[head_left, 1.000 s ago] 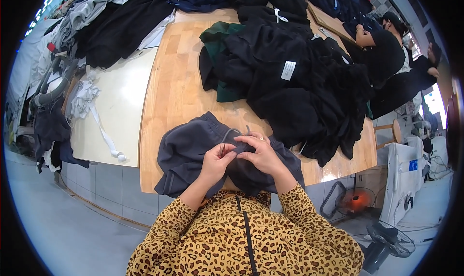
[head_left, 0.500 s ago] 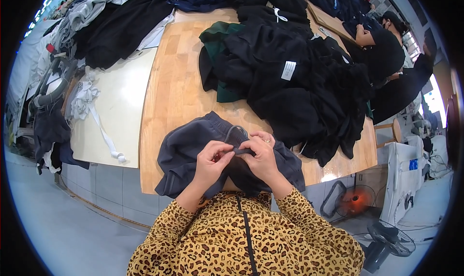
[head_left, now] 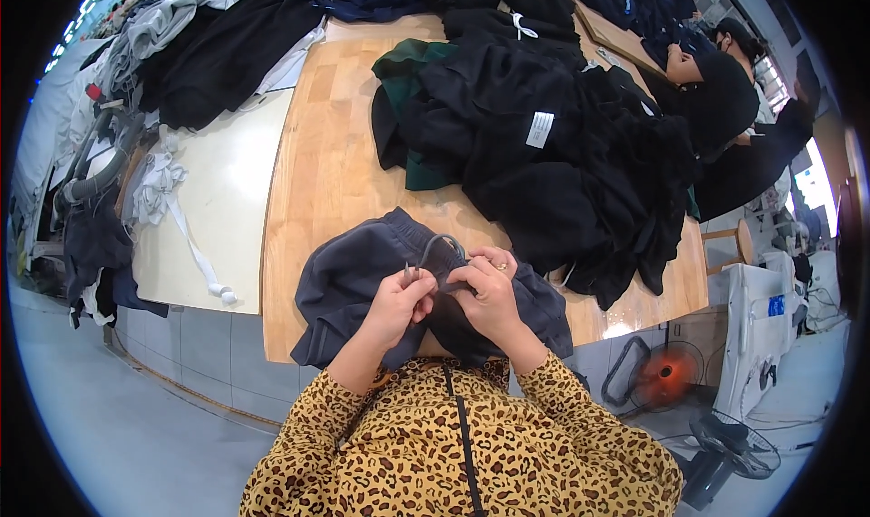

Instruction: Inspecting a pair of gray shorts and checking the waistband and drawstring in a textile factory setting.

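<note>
Dark grey shorts (head_left: 349,263) with a gathered waistband lie at the table's near edge, under my hands. A grey drawcord (head_left: 444,239) arches up out of the waistband toward my right hand (head_left: 485,286). That hand is closed, thumb and fingers pinching the cord; its end is hidden by the fingers. To the left, a short gap away, my left hand (head_left: 399,301) is closed too. A small grey pointed thing (head_left: 410,270) sticks up between its thumb and forefinger, too small to name. The lower part of the shorts is partly hidden behind my wrists.
A big heap of black garments (head_left: 535,182) with a white label covers the wooden table's (head_left: 308,168) right side. A pale side table (head_left: 231,191) on the left carries white tape (head_left: 188,245). A co-worker (head_left: 725,82) is at the far right. Fans (head_left: 666,372) stand below right.
My left hand has drawn away leftward from my right hand, and the small pointed thing now shows in its fingers. The right hand stays nearly in place on the cord.
</note>
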The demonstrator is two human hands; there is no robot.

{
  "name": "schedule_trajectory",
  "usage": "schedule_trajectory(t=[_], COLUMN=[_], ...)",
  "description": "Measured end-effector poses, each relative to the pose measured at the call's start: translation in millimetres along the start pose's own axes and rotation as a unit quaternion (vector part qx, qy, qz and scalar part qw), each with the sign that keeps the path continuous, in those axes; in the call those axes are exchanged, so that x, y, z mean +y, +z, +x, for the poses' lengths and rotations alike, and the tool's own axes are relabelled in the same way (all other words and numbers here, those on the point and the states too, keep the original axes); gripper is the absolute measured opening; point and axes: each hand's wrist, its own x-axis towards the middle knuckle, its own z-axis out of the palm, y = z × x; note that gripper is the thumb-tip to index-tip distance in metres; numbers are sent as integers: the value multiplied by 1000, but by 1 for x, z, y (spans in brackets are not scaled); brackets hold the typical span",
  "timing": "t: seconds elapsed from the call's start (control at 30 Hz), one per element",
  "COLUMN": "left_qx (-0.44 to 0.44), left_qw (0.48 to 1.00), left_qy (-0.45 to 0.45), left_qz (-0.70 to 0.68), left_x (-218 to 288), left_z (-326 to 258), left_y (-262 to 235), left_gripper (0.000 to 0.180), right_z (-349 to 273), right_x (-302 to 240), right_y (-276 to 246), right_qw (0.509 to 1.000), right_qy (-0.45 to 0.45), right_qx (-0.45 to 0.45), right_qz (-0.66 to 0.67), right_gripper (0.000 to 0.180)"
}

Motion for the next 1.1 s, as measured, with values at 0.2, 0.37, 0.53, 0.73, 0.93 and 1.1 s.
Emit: schedule_trajectory(t=[0.2, 0.37, 0.53, 0.73, 0.93, 1.1], left_qx=[53, 7, 68, 98, 89, 82], left_qw=[978, 877, 891, 890, 892, 891], left_qy=[115, 234, 219, 217, 223, 222], left_qz=[166, 420, 392, 389, 384, 388], left_x=[2, 9, 2, -4, -3, -1], left_z=[-3, -29, -42, -38, -36, -35], left_y=[-2, -6, 9, 12, 13, 14], left_gripper=[24, 50, 38, 31, 30, 29], right_z=[-2, -1, 0, -3, -5, -7], right_x=[5, 1, -8, -10, -12, -10], right_y=[3, 5, 11, 16, 17, 17], right_qw=[999, 999, 995, 988, 986, 986], right_qy=[37, 29, 8, -32, -42, -48], right_qx=[18, 38, 89, 120, 115, 112], right_qz=[24, -15, -45, -89, -109, -113], right_gripper=[18, 19, 17, 17, 17, 17])
